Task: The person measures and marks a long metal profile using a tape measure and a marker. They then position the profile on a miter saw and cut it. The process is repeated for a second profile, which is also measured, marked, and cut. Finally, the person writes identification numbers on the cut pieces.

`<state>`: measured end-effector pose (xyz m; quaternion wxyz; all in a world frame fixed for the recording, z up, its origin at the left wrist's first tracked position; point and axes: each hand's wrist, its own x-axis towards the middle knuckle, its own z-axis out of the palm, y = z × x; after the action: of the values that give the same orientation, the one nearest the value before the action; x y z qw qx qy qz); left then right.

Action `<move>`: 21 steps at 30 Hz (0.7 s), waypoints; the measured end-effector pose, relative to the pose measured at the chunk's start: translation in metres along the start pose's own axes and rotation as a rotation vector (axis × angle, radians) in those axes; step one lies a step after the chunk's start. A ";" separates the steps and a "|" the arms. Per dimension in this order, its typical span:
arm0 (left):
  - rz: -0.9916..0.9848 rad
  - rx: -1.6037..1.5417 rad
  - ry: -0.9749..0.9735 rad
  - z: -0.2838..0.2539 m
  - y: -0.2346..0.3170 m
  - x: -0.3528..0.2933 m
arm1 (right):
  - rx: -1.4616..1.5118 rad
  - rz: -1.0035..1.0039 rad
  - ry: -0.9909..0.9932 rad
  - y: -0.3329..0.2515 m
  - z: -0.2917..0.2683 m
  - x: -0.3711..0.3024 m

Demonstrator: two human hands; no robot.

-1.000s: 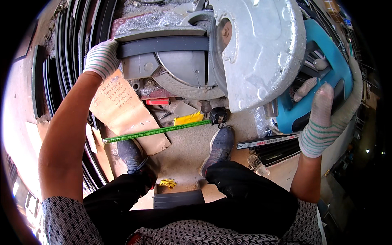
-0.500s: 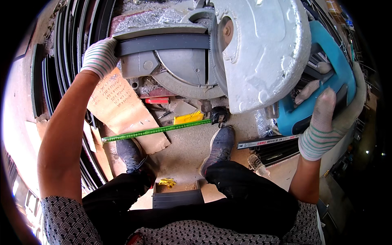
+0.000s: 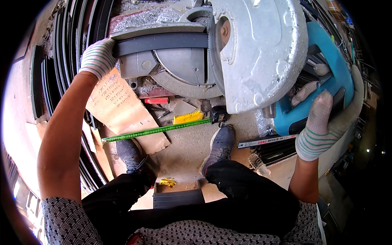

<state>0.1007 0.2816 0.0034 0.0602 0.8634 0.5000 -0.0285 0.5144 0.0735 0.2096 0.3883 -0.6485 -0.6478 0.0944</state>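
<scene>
My left hand (image 3: 98, 58), in a striped knit glove, is closed around the left end of a dark grey metal profile (image 3: 163, 42). The profile lies along the fence of a mitre saw, above its silver table (image 3: 179, 65). Its right end reaches the saw blade (image 3: 215, 57), where the large pale blade guard (image 3: 261, 57) hides what lies beyond. My right hand (image 3: 317, 126), gloved alike, is wrapped round the blue handle (image 3: 341, 69) of the saw. Some of its fingers show through the handle's opening; whether a trigger is pressed cannot be seen.
A green tape measure (image 3: 159, 131) lies extended across handwritten cardboard (image 3: 122, 110), by a yellow tool (image 3: 188, 117) and a red-handled one (image 3: 157, 100). Long dark profiles (image 3: 73, 45) stand at left. Metal shavings (image 3: 149, 18) cover the area behind the fence. My shoes (image 3: 222, 143) are below.
The saw's handle and guard, with my right hand on them, appear slightly farther left. My left hand keeps its hold on the profile.
</scene>
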 end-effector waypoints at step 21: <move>-0.030 0.036 -0.052 -0.002 0.002 0.001 | -0.070 -0.050 -0.035 -0.004 0.000 -0.002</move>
<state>0.1031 0.2821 0.0053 0.0572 0.8557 0.5107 -0.0609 0.5113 0.0713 0.2119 0.3564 -0.6434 -0.6736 0.0733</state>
